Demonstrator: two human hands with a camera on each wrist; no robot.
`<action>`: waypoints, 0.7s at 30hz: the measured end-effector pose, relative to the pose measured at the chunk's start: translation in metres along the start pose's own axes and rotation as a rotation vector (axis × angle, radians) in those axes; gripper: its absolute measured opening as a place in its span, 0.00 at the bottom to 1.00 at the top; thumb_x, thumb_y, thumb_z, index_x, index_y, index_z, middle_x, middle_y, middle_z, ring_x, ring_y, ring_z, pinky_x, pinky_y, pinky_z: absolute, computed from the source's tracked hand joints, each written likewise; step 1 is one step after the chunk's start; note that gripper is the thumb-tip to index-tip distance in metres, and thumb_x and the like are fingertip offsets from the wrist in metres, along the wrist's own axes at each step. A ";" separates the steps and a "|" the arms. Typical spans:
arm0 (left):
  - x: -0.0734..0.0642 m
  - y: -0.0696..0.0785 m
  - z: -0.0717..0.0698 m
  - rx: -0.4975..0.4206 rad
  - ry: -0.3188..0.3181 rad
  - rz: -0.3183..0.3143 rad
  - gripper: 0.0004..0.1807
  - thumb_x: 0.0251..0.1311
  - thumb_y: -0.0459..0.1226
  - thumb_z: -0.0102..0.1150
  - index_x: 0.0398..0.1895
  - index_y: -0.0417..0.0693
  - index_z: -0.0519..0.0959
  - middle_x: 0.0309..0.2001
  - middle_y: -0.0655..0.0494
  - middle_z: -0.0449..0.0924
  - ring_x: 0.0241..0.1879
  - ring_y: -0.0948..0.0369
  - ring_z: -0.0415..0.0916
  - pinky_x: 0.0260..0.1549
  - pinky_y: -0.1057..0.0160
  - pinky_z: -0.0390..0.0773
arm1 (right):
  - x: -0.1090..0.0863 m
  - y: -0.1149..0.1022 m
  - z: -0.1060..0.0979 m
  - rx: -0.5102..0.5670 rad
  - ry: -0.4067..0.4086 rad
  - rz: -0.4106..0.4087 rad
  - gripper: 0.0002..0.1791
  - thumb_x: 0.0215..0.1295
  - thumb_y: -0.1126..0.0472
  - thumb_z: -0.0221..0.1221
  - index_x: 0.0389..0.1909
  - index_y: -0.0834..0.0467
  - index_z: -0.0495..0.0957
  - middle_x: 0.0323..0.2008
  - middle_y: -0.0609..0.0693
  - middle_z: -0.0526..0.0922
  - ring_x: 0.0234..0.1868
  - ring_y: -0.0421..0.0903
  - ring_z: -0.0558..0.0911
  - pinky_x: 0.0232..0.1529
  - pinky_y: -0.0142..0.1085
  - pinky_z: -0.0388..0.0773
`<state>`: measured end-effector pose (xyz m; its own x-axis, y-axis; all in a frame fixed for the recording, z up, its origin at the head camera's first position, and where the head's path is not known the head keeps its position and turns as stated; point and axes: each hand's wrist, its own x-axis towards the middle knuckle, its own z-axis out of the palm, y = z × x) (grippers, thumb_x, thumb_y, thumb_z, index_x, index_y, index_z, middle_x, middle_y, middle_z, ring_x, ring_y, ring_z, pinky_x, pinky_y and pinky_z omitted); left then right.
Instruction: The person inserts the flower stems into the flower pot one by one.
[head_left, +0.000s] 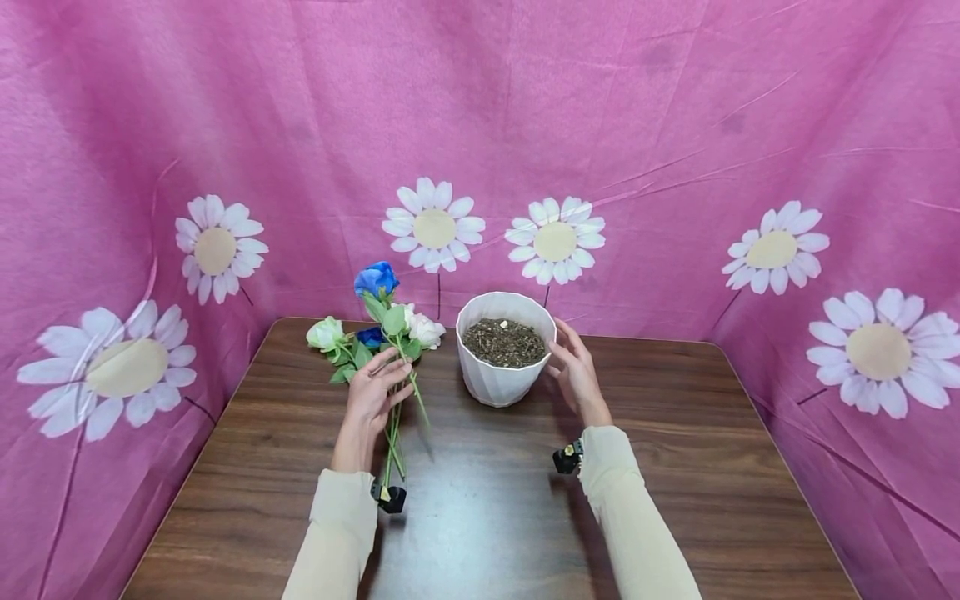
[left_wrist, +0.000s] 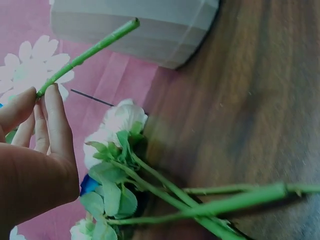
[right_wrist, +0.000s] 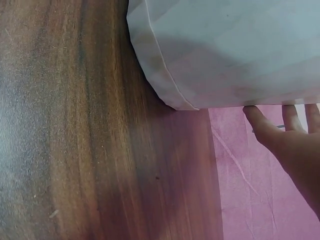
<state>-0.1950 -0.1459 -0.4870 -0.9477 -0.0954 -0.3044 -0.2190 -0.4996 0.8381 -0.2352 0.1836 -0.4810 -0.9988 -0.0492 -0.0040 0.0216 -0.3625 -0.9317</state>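
Between thumb and fingers, my left hand (head_left: 372, 392) pinches the green stem (left_wrist: 90, 56) of a blue rose (head_left: 377, 280). The bloom is raised above the other flowers, and the stem's cut end points towards the pot. Beneath this hand lie several more roses, among them a white rose (head_left: 425, 330), a pale green rose (head_left: 326, 333) and a dark blue one (head_left: 370, 337); their stems (left_wrist: 240, 204) cross on the table. My right hand (head_left: 577, 371) has its fingertips (right_wrist: 251, 111) against the right side of the white faceted pot (head_left: 498, 382), which holds dark soil (head_left: 504, 346).
The brown wooden table (head_left: 675, 467) carries the pot near its back edge. A pink cloth (head_left: 480, 100) with printed daisies hangs close behind and at both sides. Each wrist wears a small black camera (head_left: 567, 457).
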 end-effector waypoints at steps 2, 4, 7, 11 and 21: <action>0.000 0.003 0.003 -0.022 -0.006 0.008 0.34 0.65 0.21 0.59 0.75 0.39 0.63 0.38 0.59 0.85 0.39 0.62 0.84 0.40 0.62 0.87 | 0.000 0.000 -0.001 -0.006 0.005 0.004 0.31 0.75 0.70 0.47 0.78 0.61 0.54 0.73 0.60 0.57 0.67 0.55 0.64 0.66 0.56 0.65; 0.000 0.007 0.006 -0.035 -0.016 0.018 0.34 0.66 0.21 0.58 0.75 0.39 0.63 0.36 0.59 0.84 0.38 0.63 0.84 0.40 0.61 0.88 | 0.000 -0.001 -0.003 -0.023 0.010 0.010 0.31 0.75 0.70 0.47 0.77 0.62 0.55 0.71 0.59 0.58 0.65 0.54 0.66 0.62 0.53 0.69; -0.001 0.013 0.011 -0.054 -0.035 0.035 0.34 0.65 0.20 0.57 0.74 0.39 0.63 0.34 0.59 0.84 0.37 0.63 0.83 0.38 0.61 0.88 | 0.001 -0.002 -0.007 -0.045 0.009 0.020 0.30 0.75 0.69 0.48 0.76 0.63 0.56 0.69 0.58 0.61 0.62 0.53 0.68 0.57 0.48 0.74; -0.002 0.024 0.017 -0.064 -0.060 0.065 0.28 0.64 0.20 0.58 0.67 0.38 0.67 0.34 0.58 0.83 0.37 0.61 0.83 0.37 0.60 0.88 | 0.002 -0.003 -0.011 -0.072 -0.012 0.014 0.29 0.75 0.67 0.50 0.75 0.64 0.57 0.67 0.59 0.62 0.62 0.54 0.68 0.55 0.46 0.76; -0.005 0.046 0.030 -0.077 -0.043 0.159 0.10 0.67 0.22 0.57 0.43 0.42 0.70 0.35 0.55 0.74 0.41 0.58 0.77 0.48 0.47 0.85 | 0.006 0.003 -0.016 -0.088 -0.023 0.015 0.28 0.76 0.67 0.50 0.74 0.64 0.57 0.65 0.58 0.63 0.60 0.51 0.69 0.56 0.49 0.76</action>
<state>-0.2077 -0.1429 -0.4331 -0.9783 -0.1426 -0.1500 -0.0487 -0.5461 0.8363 -0.2414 0.1970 -0.4894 -0.9971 -0.0758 -0.0111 0.0319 -0.2787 -0.9599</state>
